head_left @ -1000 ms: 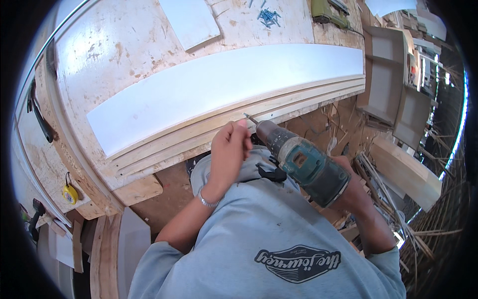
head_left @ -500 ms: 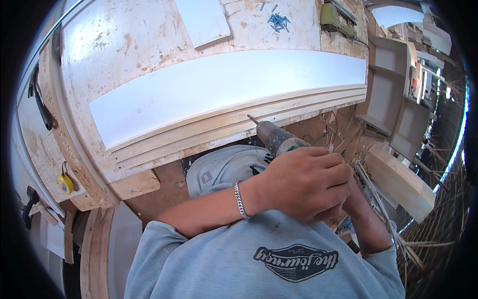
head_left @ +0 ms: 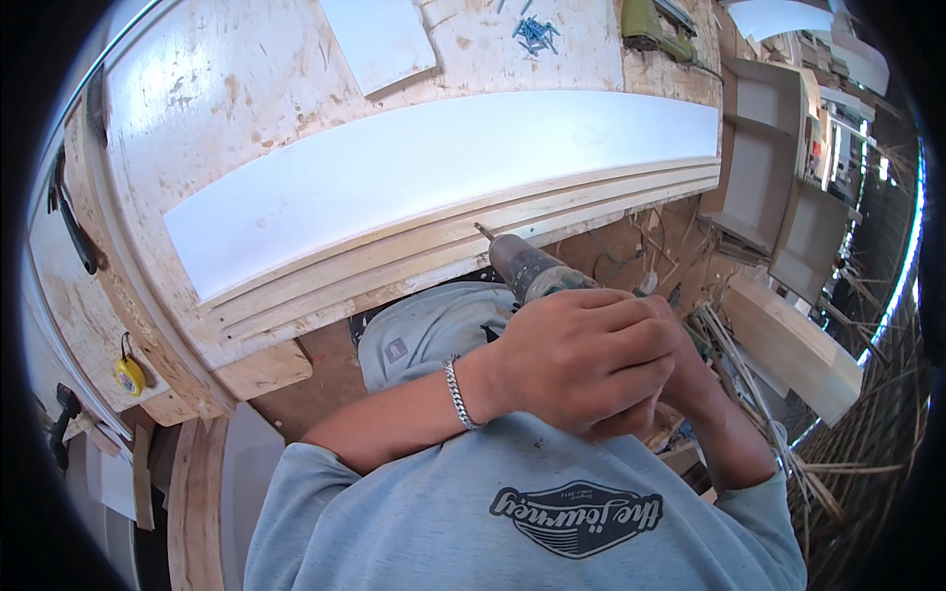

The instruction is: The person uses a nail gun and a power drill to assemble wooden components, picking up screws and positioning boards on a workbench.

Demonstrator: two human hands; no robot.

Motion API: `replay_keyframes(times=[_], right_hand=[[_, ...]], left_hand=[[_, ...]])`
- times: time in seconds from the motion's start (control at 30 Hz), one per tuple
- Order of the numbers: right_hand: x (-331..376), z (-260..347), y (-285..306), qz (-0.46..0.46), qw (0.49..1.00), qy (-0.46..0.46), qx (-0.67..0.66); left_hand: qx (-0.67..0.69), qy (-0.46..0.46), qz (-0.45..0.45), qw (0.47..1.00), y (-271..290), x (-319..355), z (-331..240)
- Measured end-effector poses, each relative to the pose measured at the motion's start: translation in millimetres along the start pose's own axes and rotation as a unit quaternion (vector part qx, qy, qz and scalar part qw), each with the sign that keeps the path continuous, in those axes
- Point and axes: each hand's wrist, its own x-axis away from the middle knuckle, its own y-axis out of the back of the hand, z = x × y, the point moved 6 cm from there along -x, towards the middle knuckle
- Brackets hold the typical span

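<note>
A dark, paint-specked power drill [head_left: 537,271] points up and left, its bit reaching over light wooden strips [head_left: 394,254] along the bench's near edge. Whether the bit touches the wood I cannot tell. My left hand [head_left: 596,364], with a chain bracelet at the wrist, is closed over the back of the drill, hiding its rear and handle. Behind it my right hand [head_left: 687,360] is mostly covered, wrapped around the drill's grip as far as it shows. Beyond the strips lies a long white panel [head_left: 453,158] with a curved far edge.
Blue screws [head_left: 535,35] lie in a pile on the bench near a smaller white board [head_left: 379,44]. A green power tool [head_left: 658,30] sits at the far right corner. To the left are a yellow tape measure [head_left: 128,374] and a hammer [head_left: 74,222]. Shelving [head_left: 759,148] stands right.
The whole scene has shifted slightly left and up in the picture. The drill and both hands keep nearly the same place over the strips.
</note>
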Motion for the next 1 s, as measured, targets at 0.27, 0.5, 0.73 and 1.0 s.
replay_keyframes(times=[0.27, 0.5, 0.73, 1.0], right_hand=[[3, -5, -9, -0.001, 0.998, 0.015, 0.062], [22, -35, -18, -0.026, 0.998, -0.02, 0.056], [79, -74, -54, -0.065, 0.989, -0.004, -0.135], [127, -155, -77, -0.17, 0.977, 0.009, -0.132]], left_hand=[[0.005, 0.014, 0.031, 0.999, 2, 5, -5], [-0.2, 0.338, -0.02, 0.92, 86, 67, 85], [-0.446, 0.305, 0.256, 0.802, 82, 90, 118], [-0.211, 0.461, 0.263, 0.821, 72, 32, 192]])
